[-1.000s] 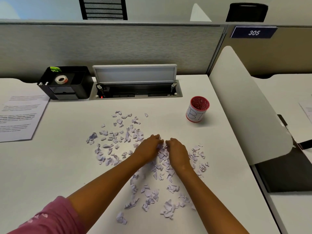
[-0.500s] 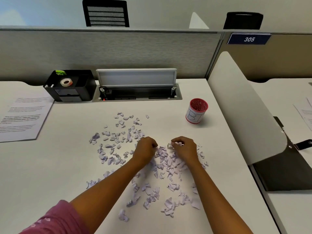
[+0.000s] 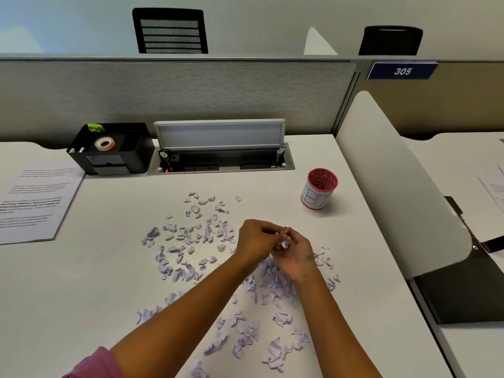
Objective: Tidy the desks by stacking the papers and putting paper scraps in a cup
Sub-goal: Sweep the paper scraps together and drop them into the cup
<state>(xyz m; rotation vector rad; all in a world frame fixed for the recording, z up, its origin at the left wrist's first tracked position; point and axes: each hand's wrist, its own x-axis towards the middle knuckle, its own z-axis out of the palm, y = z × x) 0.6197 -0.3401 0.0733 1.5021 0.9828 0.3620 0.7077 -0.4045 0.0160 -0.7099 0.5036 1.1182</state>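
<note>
Pale lilac paper scraps [image 3: 188, 244] lie scattered over the middle of the white desk [image 3: 81, 290]. My left hand [image 3: 255, 240] and my right hand [image 3: 296, 257] are raised just above the pile, close together, fingers curled round a small bunch of scraps [image 3: 283, 242] held between them. A red mesh cup [image 3: 319, 189] with a white label stands upright at the back right, well apart from both hands. A printed sheet of paper [image 3: 32, 203] lies flat at the left edge.
A black desk organiser [image 3: 128, 148] with a tape roll sits at the back left, beside an open cable tray [image 3: 221, 156]. A white curved divider [image 3: 401, 186] separates the neighbouring desk on the right, where another sheet [image 3: 495, 189] lies.
Both hands gathered scraps from the pile, lifted off the desk and came together, now holding a small bunch between them.
</note>
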